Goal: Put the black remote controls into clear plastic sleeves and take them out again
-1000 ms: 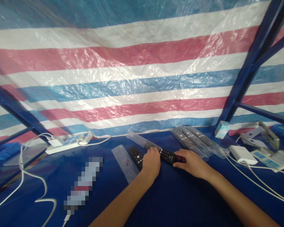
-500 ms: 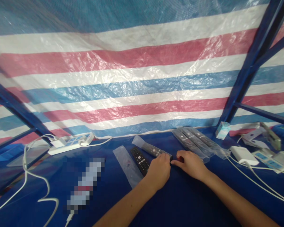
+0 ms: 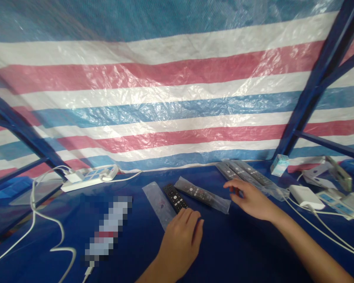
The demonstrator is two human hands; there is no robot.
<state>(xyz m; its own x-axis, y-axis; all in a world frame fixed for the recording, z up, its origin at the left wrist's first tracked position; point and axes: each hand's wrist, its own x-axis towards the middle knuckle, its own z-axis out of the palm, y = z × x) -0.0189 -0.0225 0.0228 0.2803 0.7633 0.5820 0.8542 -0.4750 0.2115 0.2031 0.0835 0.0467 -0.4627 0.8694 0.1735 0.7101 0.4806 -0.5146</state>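
Observation:
A black remote control in a clear plastic bag (image 3: 202, 193) lies slantwise on the blue table, apart from both hands. Left of it rests a bare black remote control (image 3: 175, 196), and beside that a flat clear plastic bag (image 3: 157, 204) that looks to have no remote in it. My left hand (image 3: 181, 237) is open, fingers stretched over the near end of the bare remote; whether they touch it I cannot tell. With thumb and fingers apart, my right hand (image 3: 250, 198) hovers between the bagged remote and several bagged remotes (image 3: 250, 173) at the back right.
A white power strip (image 3: 90, 177) with cables sits at the back left. A pixelated object (image 3: 107, 228) with a cable lies at the left. To the right are a small light-blue box (image 3: 279, 165), a white adapter (image 3: 306, 197) and cords. Striped sheeting (image 3: 177, 98) hangs behind.
Both hands have let go of the bagged remote, which now lies fully inside its bag. My left hand has moved left and nearer me; my right has moved right.

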